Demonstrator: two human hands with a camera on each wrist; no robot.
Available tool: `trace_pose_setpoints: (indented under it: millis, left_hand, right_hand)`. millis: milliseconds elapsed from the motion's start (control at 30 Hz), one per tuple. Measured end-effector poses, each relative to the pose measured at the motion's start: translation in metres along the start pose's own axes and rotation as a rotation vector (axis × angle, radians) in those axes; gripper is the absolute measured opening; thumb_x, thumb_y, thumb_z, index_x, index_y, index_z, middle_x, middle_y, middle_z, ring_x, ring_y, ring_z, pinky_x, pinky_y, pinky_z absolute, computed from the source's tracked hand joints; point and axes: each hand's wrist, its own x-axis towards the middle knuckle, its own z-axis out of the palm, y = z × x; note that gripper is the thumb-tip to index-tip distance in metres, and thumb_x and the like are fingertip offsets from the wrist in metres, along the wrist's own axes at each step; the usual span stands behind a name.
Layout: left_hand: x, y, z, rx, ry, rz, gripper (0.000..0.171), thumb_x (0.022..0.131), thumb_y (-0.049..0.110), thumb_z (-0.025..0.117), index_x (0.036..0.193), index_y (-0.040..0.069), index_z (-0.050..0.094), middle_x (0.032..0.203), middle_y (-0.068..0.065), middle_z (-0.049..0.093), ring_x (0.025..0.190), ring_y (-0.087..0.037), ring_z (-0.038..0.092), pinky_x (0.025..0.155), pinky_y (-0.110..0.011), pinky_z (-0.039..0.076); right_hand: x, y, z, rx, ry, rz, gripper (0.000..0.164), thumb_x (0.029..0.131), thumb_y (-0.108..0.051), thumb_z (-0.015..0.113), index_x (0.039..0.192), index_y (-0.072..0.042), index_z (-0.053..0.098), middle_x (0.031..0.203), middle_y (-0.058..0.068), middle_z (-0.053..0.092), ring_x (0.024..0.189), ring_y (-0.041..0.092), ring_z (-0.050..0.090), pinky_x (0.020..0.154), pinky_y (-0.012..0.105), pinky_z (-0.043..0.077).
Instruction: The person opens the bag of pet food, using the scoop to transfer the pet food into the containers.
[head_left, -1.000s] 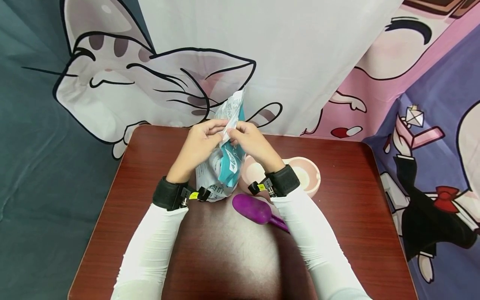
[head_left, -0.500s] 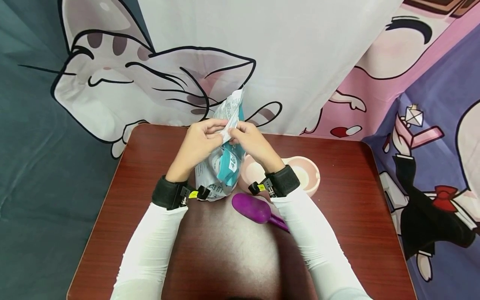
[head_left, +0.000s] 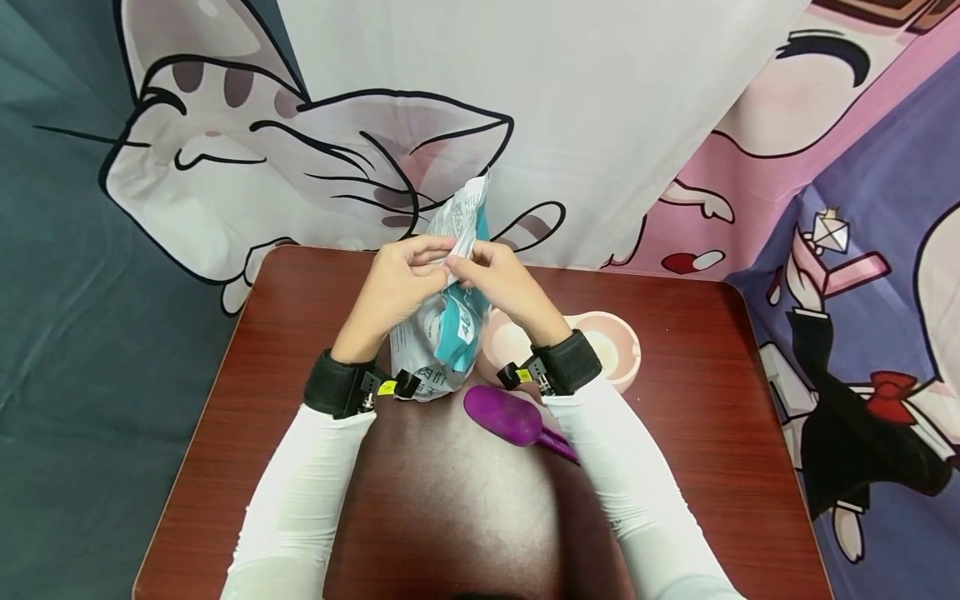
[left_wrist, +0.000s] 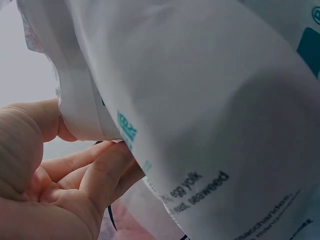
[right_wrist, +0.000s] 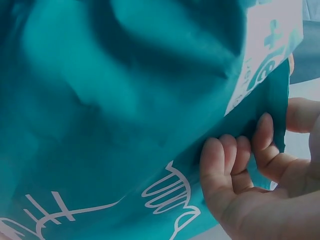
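A white and teal printed food bag stands upright at the back of the table, its top reaching up in front of the curtain. My left hand pinches the bag's upper edge between thumb and fingers. Facing it, my right hand pinches the same edge from the other side, the thumbs close together. In the left wrist view, ingredient text shows on the bag's white side. The right wrist view has the teal side filling most of the frame, with curled fingers at its edge.
A purple scoop lies in front of the bag, its handle partly behind the right forearm. Beyond the right wrist sits a pale pink double bowl. The reddish-brown table meets a cartoon-printed curtain at the back.
The right thumb has slid slightly left along the bag's edge toward the left hand. The bag's teal front has creased a little more; scoop and bowl stay put.
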Motion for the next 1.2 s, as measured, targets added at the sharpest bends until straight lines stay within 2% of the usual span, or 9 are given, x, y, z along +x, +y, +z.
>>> trace_pose_setpoints:
  millis: [200,400,500,633,800,900,967,1100,1200]
  left_hand:
    - [-0.0002,-0.0019,0.0006,0.017,0.014,0.017,0.042,0.091,0.001,0.06,0.133,0.0,0.068,0.128,-0.019,0.071,0.113,-0.028,0.072,0.081,-0.016,0.057]
    - [0.0002,-0.0019,0.0007,0.06,0.023,0.031,0.041,0.092,0.0,0.058,0.132,-0.001,0.068,0.129,-0.021,0.071,0.113,-0.03,0.072,0.08,-0.016,0.057]
    - [0.0001,-0.0023,0.0009,0.075,0.028,0.035,0.042,0.091,-0.001,0.057,0.131,-0.001,0.069,0.127,-0.021,0.071,0.111,-0.029,0.073,0.078,-0.015,0.057]
    - [-0.0003,-0.0018,0.0018,0.094,0.033,0.047,0.041,0.091,-0.001,0.057,0.13,0.0,0.07,0.126,-0.019,0.072,0.108,-0.027,0.073,0.074,-0.014,0.056]
    - [-0.0004,-0.0012,0.0032,0.115,0.036,0.063,0.039,0.092,-0.001,0.057,0.129,-0.001,0.07,0.123,-0.019,0.074,0.105,-0.025,0.073,0.069,-0.014,0.053]
    - [0.0007,-0.0019,0.0036,0.111,0.035,0.064,0.039,0.091,-0.002,0.056,0.128,-0.001,0.071,0.121,-0.02,0.074,0.105,-0.026,0.074,0.07,-0.013,0.054]
    - [0.0014,-0.0022,0.0037,0.108,0.035,0.058,0.04,0.09,-0.003,0.055,0.128,-0.001,0.071,0.12,-0.02,0.074,0.106,-0.026,0.074,0.072,-0.013,0.055]
    - [0.002,-0.0016,0.0038,0.119,0.039,0.044,0.043,0.089,-0.004,0.054,0.128,-0.001,0.071,0.12,-0.02,0.074,0.107,-0.026,0.073,0.071,-0.013,0.055]
    - [0.0021,-0.0002,0.0051,0.131,0.048,0.037,0.042,0.089,-0.002,0.055,0.127,0.001,0.072,0.121,-0.018,0.075,0.109,-0.026,0.074,0.075,-0.015,0.057]
  right_hand:
    - [0.0005,0.0022,-0.0005,0.016,-0.013,-0.007,0.026,0.102,-0.014,0.061,0.115,0.006,0.07,0.101,0.012,0.071,0.086,0.011,0.064,0.081,0.027,0.057]
    - [0.0004,0.0027,0.0007,-0.03,0.007,-0.005,0.021,0.102,-0.01,0.058,0.11,0.004,0.07,0.096,0.01,0.069,0.082,0.014,0.063,0.079,0.03,0.056]
    - [-0.0007,0.0016,0.0007,-0.112,0.031,-0.018,0.017,0.101,-0.012,0.058,0.103,0.0,0.071,0.095,0.008,0.065,0.082,0.015,0.062,0.076,0.029,0.053]
    - [-0.0041,-0.0019,0.0008,-0.254,0.084,-0.034,0.016,0.097,-0.015,0.059,0.091,-0.005,0.07,0.105,0.009,0.059,0.094,0.018,0.056,0.077,0.028,0.045]
    - [-0.0087,-0.0044,0.001,-0.351,0.132,-0.03,0.017,0.093,-0.016,0.059,0.094,-0.008,0.074,0.121,0.012,0.058,0.113,0.022,0.052,0.086,0.034,0.043]
    - [-0.0093,-0.003,-0.0004,-0.347,0.145,-0.04,0.017,0.092,-0.015,0.059,0.095,-0.009,0.075,0.122,0.01,0.059,0.115,0.021,0.053,0.089,0.034,0.043]
    - [-0.0083,-0.001,-0.0025,-0.325,0.145,-0.059,0.016,0.09,-0.013,0.059,0.091,-0.008,0.074,0.115,0.01,0.062,0.108,0.02,0.053,0.086,0.034,0.043]
    - [-0.0075,0.0032,-0.0069,-0.261,0.152,-0.051,0.016,0.087,-0.013,0.059,0.092,-0.008,0.074,0.109,0.009,0.063,0.102,0.018,0.056,0.083,0.031,0.047]
    - [-0.0088,0.0028,-0.0083,-0.211,0.16,-0.002,0.023,0.088,-0.014,0.059,0.105,-0.006,0.072,0.118,0.01,0.06,0.104,0.019,0.058,0.084,0.03,0.052]
